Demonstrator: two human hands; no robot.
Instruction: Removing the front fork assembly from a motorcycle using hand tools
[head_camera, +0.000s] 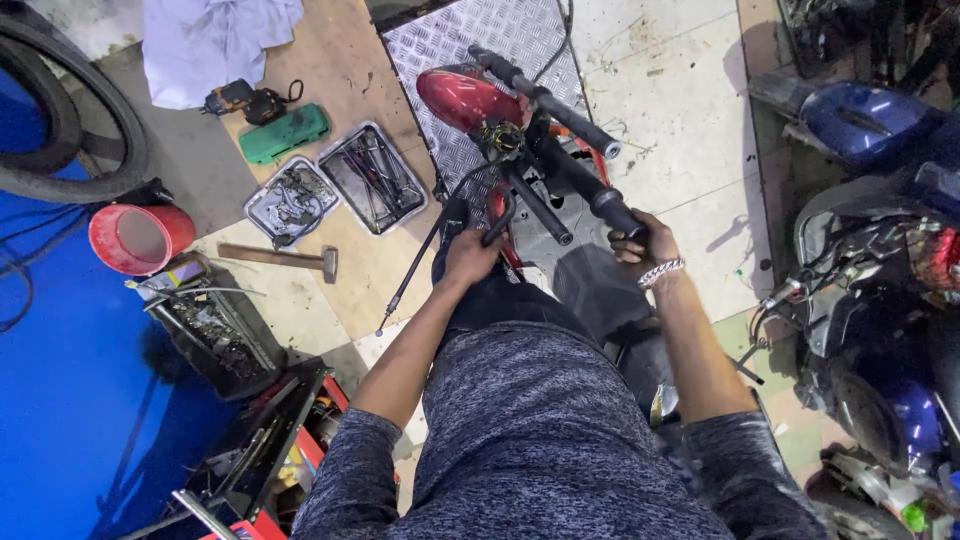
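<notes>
I look down on a stripped motorcycle front with a red fender (462, 97) and black handlebar (548, 103). My right hand (640, 240), with a metal bracelet on its wrist, is closed around the near black handlebar grip (612, 207). My left hand (468, 252) is closed on a black curved part by the steering column, next to a thin black cable (412, 272) that hangs down toward the floor. Fork tubes (540, 208) run between my two hands.
Left on the floor: two metal trays of tools (372, 177), a green case (285, 133), a hammer (280, 257), a red bucket (140, 238), an open toolbox (270, 440), a tyre (70, 110). A blue motorcycle (880, 300) stands close on the right. Diamond plate (480, 40) lies ahead.
</notes>
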